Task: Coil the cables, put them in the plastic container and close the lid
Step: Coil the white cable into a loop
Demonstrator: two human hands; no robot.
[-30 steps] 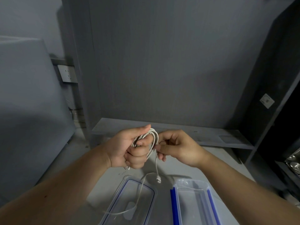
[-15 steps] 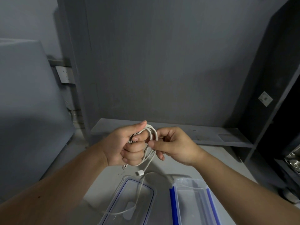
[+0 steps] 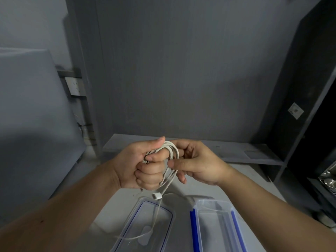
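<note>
While the open container lies below the hands, long axis running away from the person, lid alongside, the left hand grips the coiled cable and the right hand (nearer the container) pinches a loop, its plug dangling.

One head camera looks forward and down from close above the bench, facing the far grey wall.
</note>
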